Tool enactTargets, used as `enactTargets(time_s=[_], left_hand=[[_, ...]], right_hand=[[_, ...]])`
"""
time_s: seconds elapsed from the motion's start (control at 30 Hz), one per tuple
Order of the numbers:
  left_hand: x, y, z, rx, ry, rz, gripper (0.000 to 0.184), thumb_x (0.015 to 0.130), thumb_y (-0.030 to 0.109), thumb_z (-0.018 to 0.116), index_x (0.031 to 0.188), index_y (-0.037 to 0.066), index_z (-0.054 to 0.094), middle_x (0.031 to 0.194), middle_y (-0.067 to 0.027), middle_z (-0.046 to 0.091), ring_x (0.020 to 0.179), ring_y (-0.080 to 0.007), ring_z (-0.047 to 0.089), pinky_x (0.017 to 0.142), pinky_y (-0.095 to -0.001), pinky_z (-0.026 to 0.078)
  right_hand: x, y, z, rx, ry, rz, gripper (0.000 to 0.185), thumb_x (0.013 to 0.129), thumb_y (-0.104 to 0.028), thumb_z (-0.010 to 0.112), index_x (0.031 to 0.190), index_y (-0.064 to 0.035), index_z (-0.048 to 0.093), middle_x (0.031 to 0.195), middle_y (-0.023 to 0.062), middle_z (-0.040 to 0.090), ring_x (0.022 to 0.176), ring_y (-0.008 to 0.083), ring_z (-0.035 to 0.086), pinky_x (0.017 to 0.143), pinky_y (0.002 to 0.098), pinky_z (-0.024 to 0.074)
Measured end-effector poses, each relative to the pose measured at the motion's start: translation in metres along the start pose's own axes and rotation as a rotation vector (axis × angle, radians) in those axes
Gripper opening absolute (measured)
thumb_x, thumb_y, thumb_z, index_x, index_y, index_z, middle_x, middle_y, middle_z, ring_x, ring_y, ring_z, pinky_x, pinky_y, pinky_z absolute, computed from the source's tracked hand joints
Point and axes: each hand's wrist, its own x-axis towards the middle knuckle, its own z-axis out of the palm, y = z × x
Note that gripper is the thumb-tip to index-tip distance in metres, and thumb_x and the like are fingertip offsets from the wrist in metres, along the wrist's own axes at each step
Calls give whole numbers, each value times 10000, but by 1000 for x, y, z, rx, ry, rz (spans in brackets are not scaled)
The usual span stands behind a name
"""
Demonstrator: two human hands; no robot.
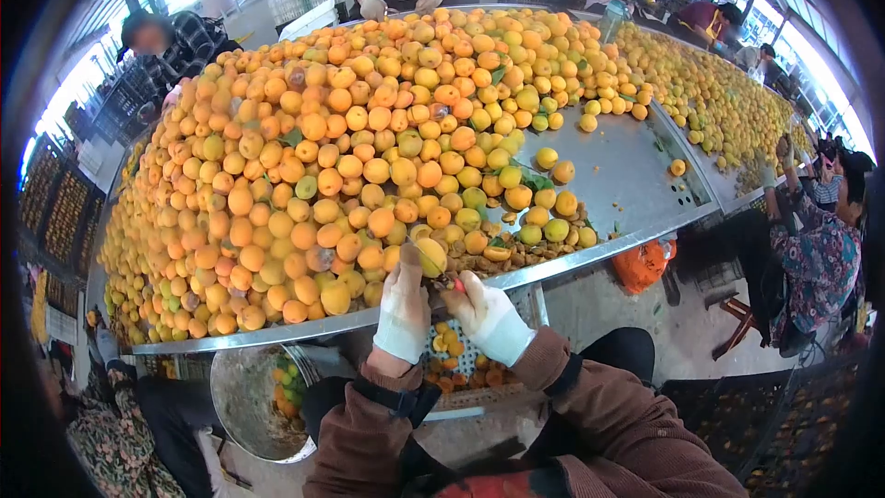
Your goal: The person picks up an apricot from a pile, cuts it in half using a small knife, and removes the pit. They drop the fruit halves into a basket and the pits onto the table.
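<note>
My left hand (404,306), in a white glove with the fingertips bare, holds a yellow apricot (430,256) upright over the table's near edge. Close beside it, my right hand (495,318), gloved the same way, is closed around a small red-handled knife (458,285). The knife's blade is hard to make out against the fruit. Just beyond both hands lies a large heap of orange and yellow apricots (277,194). Beneath them, a crate (472,397) holds apricot halves.
The metal table (636,175) has a raised rim, with loose apricots and pits on its right part. A bucket (241,397) with some fruit inside stands below on the left. An orange bag (643,265) lies under the table. Several people work around it; dark crates (784,433) stand lower right.
</note>
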Motion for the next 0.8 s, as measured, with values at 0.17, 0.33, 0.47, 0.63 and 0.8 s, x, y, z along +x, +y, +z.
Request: enactTargets(time_s=[0.17, 0.33, 0.47, 0.63, 0.8], left_hand=[[18, 29, 4, -561, 1, -201, 466, 886, 177, 616, 1280, -25, 471, 1015, -79, 588, 908, -153, 555, 806, -279, 455], [18, 25, 1, -696, 13, -283, 453, 879, 106, 628, 1282, -32, 472, 1079, -71, 584, 938, -123, 554, 823, -232, 461], [16, 23, 7, -578, -56, -189, 447, 915, 205, 623, 1272, -21, 480, 1092, -68, 578, 956, -122, 560, 814, -234, 473], [14, 18, 4, -598, -72, -309, 501, 895, 232, 674, 1279, -12, 461, 1081, -44, 576, 964, -117, 564, 808, -260, 490], [6, -14, 17, -513, -41, -185, 411, 981, 275, 533, 1282, -1, 485, 1052, -76, 633, 1009, -165, 584, 909, -299, 465]], right_hand=[[2, 0, -5, 146, -15, -17, 258, 960, -246, 502, 1047, -3, 504, 813, 254, 610, 829, 447, 618, 650, 458, 484], [3, -11, -10, 48, -35, -49, 184, 962, -134, 457, 1083, -8, 513, 884, 201, 573, 820, 387, 611, 642, 421, 504], [6, -6, -5, 52, 40, -147, 183, 952, -151, 485, 1070, -14, 515, 859, 215, 603, 815, 404, 624, 638, 434, 505], [8, -10, -8, 78, -7, 24, 251, 950, -253, 518, 1035, -17, 507, 776, 254, 625, 775, 452, 617, 632, 473, 498], [10, -5, -4, -92, 28, -41, 291, 952, -310, 521, 1008, -29, 474, 756, 252, 618, 761, 447, 618, 615, 495, 488]])
